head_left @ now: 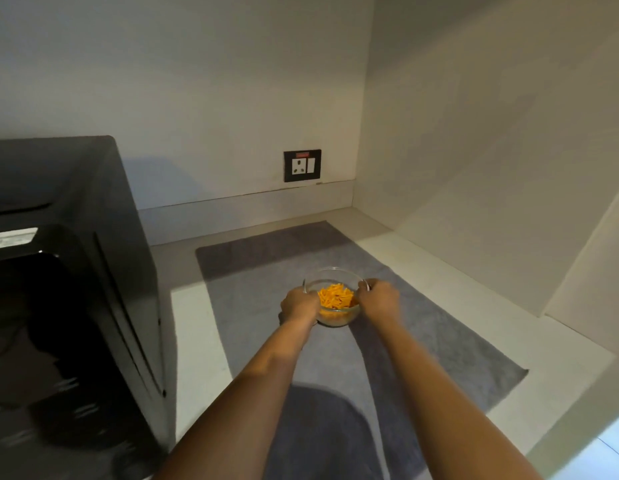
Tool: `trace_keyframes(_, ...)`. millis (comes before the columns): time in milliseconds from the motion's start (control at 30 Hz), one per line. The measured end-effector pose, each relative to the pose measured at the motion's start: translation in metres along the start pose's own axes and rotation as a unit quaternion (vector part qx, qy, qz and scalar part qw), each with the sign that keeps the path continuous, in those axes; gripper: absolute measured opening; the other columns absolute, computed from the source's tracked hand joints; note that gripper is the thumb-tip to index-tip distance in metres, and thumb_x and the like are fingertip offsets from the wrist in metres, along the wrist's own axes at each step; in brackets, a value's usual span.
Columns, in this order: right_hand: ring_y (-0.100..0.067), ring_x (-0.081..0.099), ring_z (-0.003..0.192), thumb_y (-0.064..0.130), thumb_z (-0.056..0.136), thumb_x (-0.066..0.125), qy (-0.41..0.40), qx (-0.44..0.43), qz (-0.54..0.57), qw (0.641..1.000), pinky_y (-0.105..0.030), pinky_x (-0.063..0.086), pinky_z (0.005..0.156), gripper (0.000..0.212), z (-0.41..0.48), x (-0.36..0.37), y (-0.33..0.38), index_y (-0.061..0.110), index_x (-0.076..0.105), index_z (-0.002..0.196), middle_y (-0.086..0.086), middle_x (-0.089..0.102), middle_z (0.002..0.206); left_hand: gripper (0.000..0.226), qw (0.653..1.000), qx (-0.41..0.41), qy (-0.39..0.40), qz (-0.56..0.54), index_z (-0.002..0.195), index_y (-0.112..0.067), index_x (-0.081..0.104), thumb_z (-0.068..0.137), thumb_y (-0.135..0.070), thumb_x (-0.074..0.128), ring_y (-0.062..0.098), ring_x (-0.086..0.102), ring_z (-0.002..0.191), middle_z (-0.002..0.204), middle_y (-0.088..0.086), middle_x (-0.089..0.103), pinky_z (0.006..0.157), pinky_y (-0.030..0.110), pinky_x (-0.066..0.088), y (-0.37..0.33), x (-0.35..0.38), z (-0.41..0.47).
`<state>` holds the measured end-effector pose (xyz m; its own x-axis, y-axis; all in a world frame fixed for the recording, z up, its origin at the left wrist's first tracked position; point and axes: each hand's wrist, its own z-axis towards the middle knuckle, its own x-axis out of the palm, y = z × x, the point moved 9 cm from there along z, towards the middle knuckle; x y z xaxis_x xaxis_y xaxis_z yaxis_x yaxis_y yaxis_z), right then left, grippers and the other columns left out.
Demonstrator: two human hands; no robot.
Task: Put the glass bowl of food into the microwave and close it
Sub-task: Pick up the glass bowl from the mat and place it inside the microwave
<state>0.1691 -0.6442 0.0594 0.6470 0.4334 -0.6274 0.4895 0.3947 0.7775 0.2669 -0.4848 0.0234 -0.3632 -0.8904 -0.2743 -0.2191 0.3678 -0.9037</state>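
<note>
Glass bowl [332, 297]: round, clear, filled with orange food strips [335, 295]; sits mid-bench on a soft grey mat [439, 341]. My left hand [300, 304] and right hand [378, 299] clasp its opposite sides. Microwave [76, 289]: glossy black box at the bench's left edge.

Dim indoor light overall, warm grey cast; brightest patches on the white counter [450, 299] right of the mat [439, 337] and at the lower right corner; rounded dark shadow across the mat's near end; soft shadow on the wall behind the black microwave [103, 271], whose glossy side carries faint reflections; wide-angle bending at the edges; slight blur and softness throughout, the lower left smeared.
</note>
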Motion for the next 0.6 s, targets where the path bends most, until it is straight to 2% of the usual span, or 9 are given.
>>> trace_keyframes(167,-0.036,0.059,0.104,0.013,0.092,0.048,-0.001,-0.004,0.006,1.000,-0.039,0.048,0.085,0.027,-0.005,-0.001,0.004,0.000,0.065,0.109,-0.024,0.065,0.110,0.032,1.000,-0.004,-0.007,-0.027,0.113,-0.008,0.064,0.089,-0.017,0.044,0.037,0.065,0.097,0.116,0.017,0.063,0.071,0.046,0.061,-0.005,-0.006,-0.009)
trace_keyframes(233,-0.035,0.061,0.101,0.011,0.091,0.049,0.000,-0.024,0.020,1.000,-0.040,0.051,0.085,0.026,-0.013,-0.004,0.011,0.000,0.066,0.107,-0.024,0.067,0.106,0.032,0.999,0.003,-0.024,-0.024,0.111,-0.007,0.065,0.090,-0.018,0.043,0.038,0.066,0.094,0.114,0.017,0.064,0.067,0.046,0.062,-0.006,-0.016,-0.016)
trace_keyframes(333,-0.034,0.063,0.097,0.014,0.093,0.049,0.013,-0.063,0.062,0.996,-0.050,0.052,0.087,0.025,-0.034,-0.012,0.023,0.002,0.065,0.107,-0.021,0.068,0.102,0.033,0.999,0.011,-0.030,-0.028,0.108,-0.003,0.066,0.090,-0.019,0.044,0.040,0.069,0.084,0.110,0.020,0.066,0.067,0.047,0.061,-0.009,-0.030,-0.032)
trace_keyframes(400,-0.031,0.063,0.096,0.022,0.095,0.047,0.061,-0.083,0.121,0.987,-0.050,0.054,0.085,0.027,-0.057,-0.018,0.032,0.006,0.063,0.109,-0.018,0.067,0.105,0.032,0.999,0.014,-0.033,-0.035,0.109,-0.001,0.065,0.090,-0.017,0.045,0.042,0.070,0.082,0.110,0.021,0.066,0.069,0.047,0.061,-0.012,-0.045,-0.055)
trace_keyframes(467,-0.023,0.059,0.100,0.027,0.096,0.046,0.140,-0.082,0.179,0.970,-0.048,0.053,0.090,0.029,-0.074,-0.013,0.037,0.013,0.056,0.119,-0.013,0.061,0.117,0.031,0.999,0.010,-0.033,-0.039,0.109,0.001,0.064,0.090,-0.014,0.045,0.043,0.070,0.083,0.112,0.023,0.066,0.071,0.048,0.061,-0.014,-0.056,-0.070)
trace_keyframes(600,-0.019,0.051,0.120,0.044,0.087,0.054,0.277,-0.098,0.244,0.924,-0.042,0.042,0.106,0.063,-0.131,-0.013,0.051,0.019,0.032,0.140,-0.002,0.045,0.134,0.030,0.998,0.019,-0.045,-0.045,0.107,0.005,0.065,0.089,-0.007,0.045,0.044,0.070,0.085,0.111,0.025,0.067,0.065,0.047,0.060,-0.017,-0.088,-0.124)
